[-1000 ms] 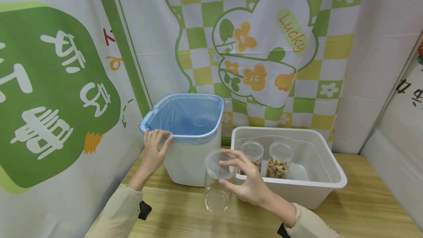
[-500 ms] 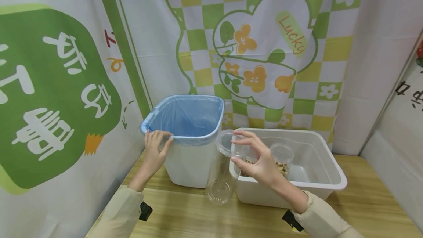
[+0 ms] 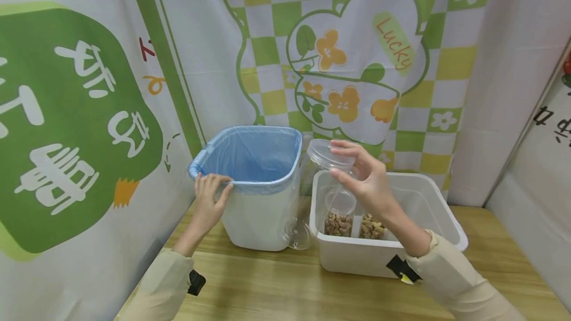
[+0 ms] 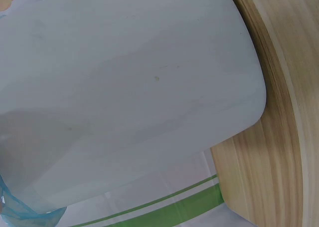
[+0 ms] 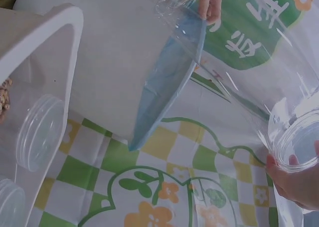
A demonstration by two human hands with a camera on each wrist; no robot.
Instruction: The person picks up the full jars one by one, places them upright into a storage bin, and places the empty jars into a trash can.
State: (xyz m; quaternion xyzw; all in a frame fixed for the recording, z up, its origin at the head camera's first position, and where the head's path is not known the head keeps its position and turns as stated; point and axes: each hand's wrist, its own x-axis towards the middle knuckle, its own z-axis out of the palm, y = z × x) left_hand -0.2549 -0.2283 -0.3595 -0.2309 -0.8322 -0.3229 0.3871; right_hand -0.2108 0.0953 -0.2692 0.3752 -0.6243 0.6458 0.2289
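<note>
My left hand (image 3: 217,185) grips the front rim of a white bin (image 3: 256,217) lined with a blue bag (image 3: 254,155); the right wrist view shows that hand (image 5: 211,1) at the rim too. My right hand (image 3: 337,160) holds an empty clear jar (image 3: 312,197) by its lidded top. The jar hangs tilted, its base low between the bin and a white tub (image 3: 379,259). In the right wrist view the clear jar (image 5: 239,82) stretches from my fingers (image 5: 294,182) toward the bin (image 5: 119,72).
Two lidded jars of nuts (image 3: 341,214) (image 3: 372,226) stand in the tub. A printed cloth backdrop (image 3: 348,53) hangs close behind and to the left. The wooden table (image 3: 276,286) runs in front. The left wrist view shows only the bin wall (image 4: 124,97) and the table edge (image 4: 279,137).
My right hand has lifted the clear jar up and back to the right, from in front of the bin to above the tub's left end. The left hand has stayed on the rim.
</note>
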